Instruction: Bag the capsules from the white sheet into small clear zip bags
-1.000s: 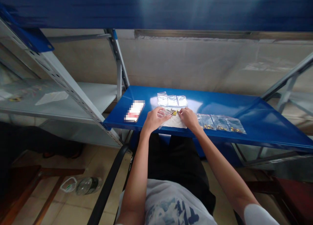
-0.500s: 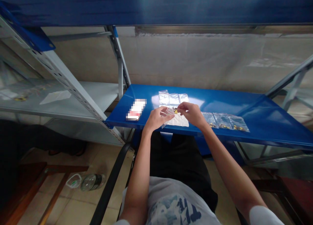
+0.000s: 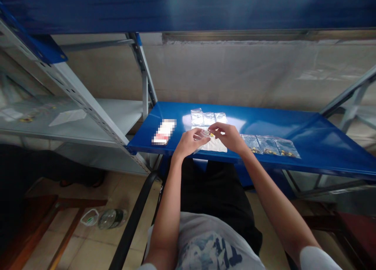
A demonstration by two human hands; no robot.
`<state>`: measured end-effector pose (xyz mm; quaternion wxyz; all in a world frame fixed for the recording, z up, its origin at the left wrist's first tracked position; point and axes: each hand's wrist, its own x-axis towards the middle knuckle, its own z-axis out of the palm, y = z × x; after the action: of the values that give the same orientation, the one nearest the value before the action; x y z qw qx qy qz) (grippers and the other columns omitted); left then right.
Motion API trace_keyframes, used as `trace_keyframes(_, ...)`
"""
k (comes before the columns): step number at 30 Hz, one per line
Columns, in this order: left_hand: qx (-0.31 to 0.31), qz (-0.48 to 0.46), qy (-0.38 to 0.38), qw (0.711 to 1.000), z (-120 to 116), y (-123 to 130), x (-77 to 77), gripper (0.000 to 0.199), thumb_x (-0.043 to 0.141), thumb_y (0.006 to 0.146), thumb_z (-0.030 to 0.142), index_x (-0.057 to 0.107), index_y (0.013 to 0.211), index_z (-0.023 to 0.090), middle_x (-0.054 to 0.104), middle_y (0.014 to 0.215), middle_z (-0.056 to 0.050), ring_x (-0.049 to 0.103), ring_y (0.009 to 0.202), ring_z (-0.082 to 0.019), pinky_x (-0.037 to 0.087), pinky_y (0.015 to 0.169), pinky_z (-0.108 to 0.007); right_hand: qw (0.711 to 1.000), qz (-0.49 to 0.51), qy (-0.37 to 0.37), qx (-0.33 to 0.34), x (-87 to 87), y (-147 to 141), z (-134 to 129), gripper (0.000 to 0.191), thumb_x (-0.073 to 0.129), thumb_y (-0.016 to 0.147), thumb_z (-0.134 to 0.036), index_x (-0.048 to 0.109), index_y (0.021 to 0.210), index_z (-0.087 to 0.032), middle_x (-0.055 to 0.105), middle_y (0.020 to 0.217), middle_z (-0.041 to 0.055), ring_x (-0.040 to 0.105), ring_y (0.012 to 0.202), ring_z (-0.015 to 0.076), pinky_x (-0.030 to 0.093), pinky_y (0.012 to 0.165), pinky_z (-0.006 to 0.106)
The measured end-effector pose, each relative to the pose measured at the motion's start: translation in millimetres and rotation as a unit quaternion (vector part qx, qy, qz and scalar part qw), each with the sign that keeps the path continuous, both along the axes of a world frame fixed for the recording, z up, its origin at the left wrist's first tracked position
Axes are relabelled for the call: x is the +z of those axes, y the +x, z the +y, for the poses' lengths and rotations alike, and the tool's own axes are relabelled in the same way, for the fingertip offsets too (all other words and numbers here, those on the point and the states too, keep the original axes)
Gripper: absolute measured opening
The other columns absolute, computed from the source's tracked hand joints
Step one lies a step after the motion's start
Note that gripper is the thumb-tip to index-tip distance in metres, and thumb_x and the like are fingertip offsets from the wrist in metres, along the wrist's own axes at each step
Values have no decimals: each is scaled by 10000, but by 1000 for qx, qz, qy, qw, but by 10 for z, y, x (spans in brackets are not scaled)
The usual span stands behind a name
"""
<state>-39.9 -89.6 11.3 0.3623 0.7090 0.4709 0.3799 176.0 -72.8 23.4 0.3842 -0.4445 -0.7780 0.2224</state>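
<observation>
My left hand [image 3: 189, 142] is closed on a transparent plastic bag [image 3: 197, 149], with thumb and fingers around its upper part. Right beside it, my right hand [image 3: 225, 135] pinches at the bag's mouth; whatever sits between its fingertips is too small to make out. Small yellow pieces [image 3: 212, 135] show just under those fingertips. Beneath both hands lies a white sheet [image 3: 216, 144], partly covered by them. Several flat transparent bags [image 3: 208, 118] lie in a row behind the sheet. On the right, filled zip bags [image 3: 270, 145] hold small yellow and dark pieces.
A blurred-out phone-like item [image 3: 163, 132] lies at the left of the blue shelf [image 3: 308, 140]. Grey uprights [image 3: 79, 93] and a second blue shelf [image 3: 188, 9] frame the space. A grey shelf [image 3: 117, 109] stands left. A plastic bottle [image 3: 110, 219] lies on the floor.
My right fingertips have shifted slightly left, to the bag's mouth. The dark pieces seen between them before are now hidden. My left hand stays in place on the bag.
</observation>
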Motion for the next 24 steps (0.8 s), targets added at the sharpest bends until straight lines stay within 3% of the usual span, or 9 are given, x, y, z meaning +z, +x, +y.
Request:
trace_keyframes(4, 4, -1, 9, 1000, -5, -9, 2, 505, 790, 845, 542, 724, 1189, 179, 772, 1148, -110, 750, 927, -221, 589, 781, -302, 993, -74, -4, -93, -208, 154, 181, 182, 604, 896, -168, 741, 1016, -176, 772, 927, 65, 701, 721, 195, 514, 758, 328)
trace_keyframes(11, 15, -4, 10, 1000, 12, -20, -6, 538, 809, 824, 547, 720, 1191, 163, 775, 1128, -123, 745, 912, -221, 587, 788, -306, 956, -236, 1, -176, -574, 232, 311, 274, 586, 971, -150, 748, 1192, -134, 718, 1149, 175, 680, 1073, 289, 495, 941, 365)
trace_keyframes(24, 10, 6, 8, 1000, 1, -28, -2, 529, 775, 851, 557, 713, 1202, 166, 775, 1120, -116, 740, 901, -211, 588, 790, -307, 935, -292, -25, -199, -611, 168, 296, 218, 567, 1007, -205, 735, 1137, -156, 647, 1163, 186, 639, 1079, 314, 476, 862, 364)
